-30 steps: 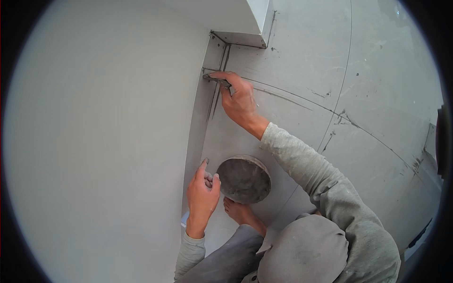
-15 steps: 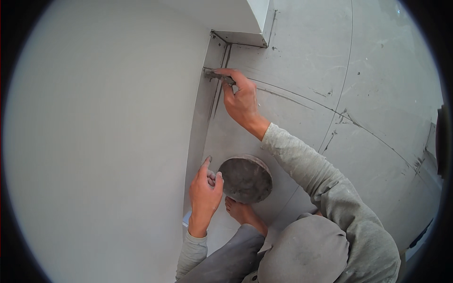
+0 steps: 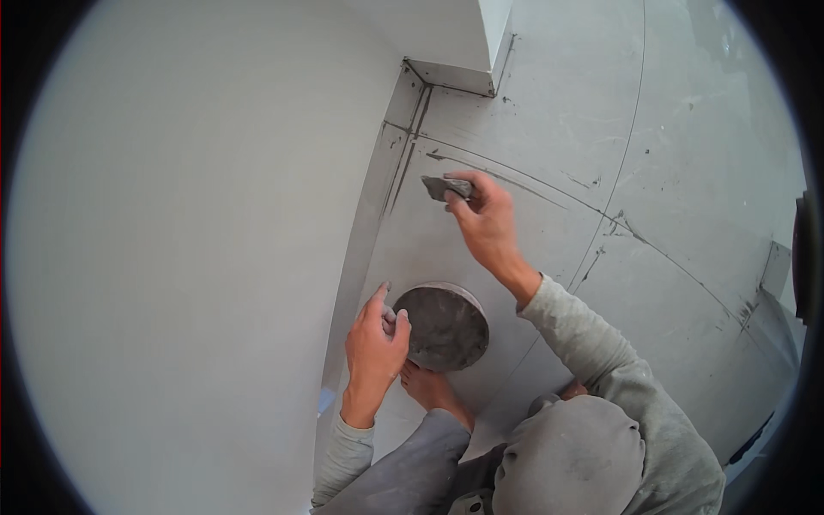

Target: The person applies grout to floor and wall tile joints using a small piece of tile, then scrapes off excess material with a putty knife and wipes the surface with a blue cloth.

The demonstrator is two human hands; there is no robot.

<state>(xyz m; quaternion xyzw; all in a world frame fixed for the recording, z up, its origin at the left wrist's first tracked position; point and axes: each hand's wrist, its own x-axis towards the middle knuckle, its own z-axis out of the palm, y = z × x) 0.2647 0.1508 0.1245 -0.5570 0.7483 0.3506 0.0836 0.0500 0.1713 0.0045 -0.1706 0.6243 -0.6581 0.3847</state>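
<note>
In my right hand [image 3: 491,225] is a small flat scraper [image 3: 442,187] coated in dark grey paste, pinched between thumb and fingers above the floor tiles, away from the wall. My left hand [image 3: 376,348] sits beside the rim of a round bowl [image 3: 443,327] full of dark grey grout-like paste. Its index finger and thumb are stretched out, the other fingers curl loosely, and nothing shows in it. Dark paste lines the joint [image 3: 414,133] where the wall skirting meets the floor.
A white wall [image 3: 189,257] fills the left side, with a tile skirting [image 3: 365,210] along its foot. A boxed wall corner [image 3: 451,73] juts out at the top. Dark smears [image 3: 631,225] mark the tiles to the right. My bare foot [image 3: 433,388] rests just below the bowl.
My right hand has drawn the scraper off the skirting joint and back to the right, toward me. My left hand stays beside the bowl. The view has shifted slightly.
</note>
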